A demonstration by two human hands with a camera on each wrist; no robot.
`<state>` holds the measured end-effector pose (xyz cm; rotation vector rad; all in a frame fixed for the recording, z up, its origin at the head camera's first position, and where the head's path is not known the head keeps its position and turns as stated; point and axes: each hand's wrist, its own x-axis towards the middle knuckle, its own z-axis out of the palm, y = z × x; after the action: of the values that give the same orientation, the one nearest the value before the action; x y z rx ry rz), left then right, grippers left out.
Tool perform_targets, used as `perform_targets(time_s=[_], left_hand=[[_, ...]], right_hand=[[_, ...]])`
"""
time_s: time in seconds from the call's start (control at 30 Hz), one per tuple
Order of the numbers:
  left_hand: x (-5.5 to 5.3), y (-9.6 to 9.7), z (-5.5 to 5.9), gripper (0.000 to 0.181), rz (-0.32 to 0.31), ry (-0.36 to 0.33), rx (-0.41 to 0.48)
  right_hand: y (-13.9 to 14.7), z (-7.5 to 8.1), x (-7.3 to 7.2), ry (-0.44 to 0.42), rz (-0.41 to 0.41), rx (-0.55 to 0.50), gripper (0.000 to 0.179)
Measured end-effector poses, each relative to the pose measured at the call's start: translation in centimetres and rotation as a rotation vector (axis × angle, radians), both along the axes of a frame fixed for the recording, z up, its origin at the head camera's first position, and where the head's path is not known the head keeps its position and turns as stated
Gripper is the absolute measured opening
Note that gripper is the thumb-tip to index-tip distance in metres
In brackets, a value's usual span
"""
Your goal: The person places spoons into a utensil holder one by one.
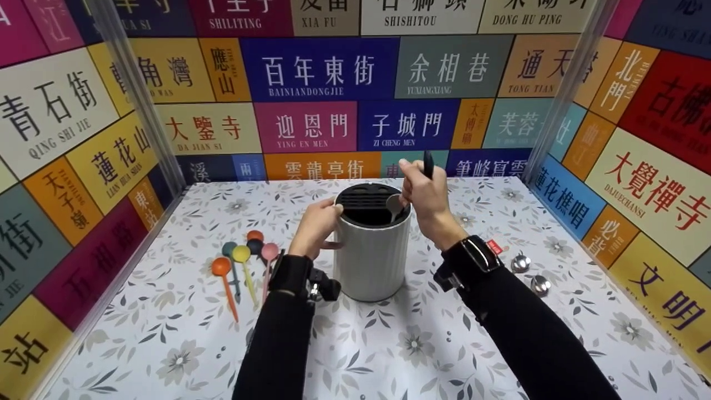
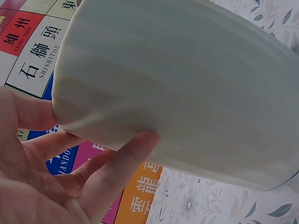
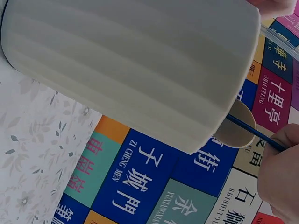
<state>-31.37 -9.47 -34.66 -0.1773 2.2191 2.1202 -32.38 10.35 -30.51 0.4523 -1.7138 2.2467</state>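
Note:
A white ribbed utensil holder point(image 1: 369, 258) stands upright on the table, with a black slotted insert point(image 1: 364, 197) in its top. My left hand point(image 1: 315, 225) grips its upper left side, thumb point(image 2: 147, 140) against the outer wall. At the right rim, my right hand point(image 1: 426, 194) holds a spoon with a slim dark handle point(image 3: 257, 129), whose black end point(image 1: 428, 164) sticks up above the fist. A round beige spoon bowl point(image 3: 237, 125) shows beside that handle at the rim; how the two join is not clear.
On the left lie several coloured spoons, among them an orange spoon point(image 1: 221, 268), a yellow spoon point(image 1: 241, 254) and a pink spoon point(image 1: 270, 251). Two shiny metal balls point(image 1: 540, 285) and a small red tag point(image 1: 494, 246) lie at right. Sign-printed panels point(image 1: 321, 69) enclose the table.

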Motion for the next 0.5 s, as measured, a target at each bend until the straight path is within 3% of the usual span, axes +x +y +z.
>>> perform_targets(time_s=[0.27, 0.5], left_hand=[[0.1, 0.0, -0.2, 0.045, 0.005, 0.015, -0.01], [0.3, -0.2, -0.1, 0.045, 0.003, 0.03, -0.029]], right_hand=[[-0.5, -1.2, -0.2, -0.076, -0.006, 0.021, 0.049], [-0.6, -1.7, -0.4, -0.044, -0.045, 0.081, 0.047]])
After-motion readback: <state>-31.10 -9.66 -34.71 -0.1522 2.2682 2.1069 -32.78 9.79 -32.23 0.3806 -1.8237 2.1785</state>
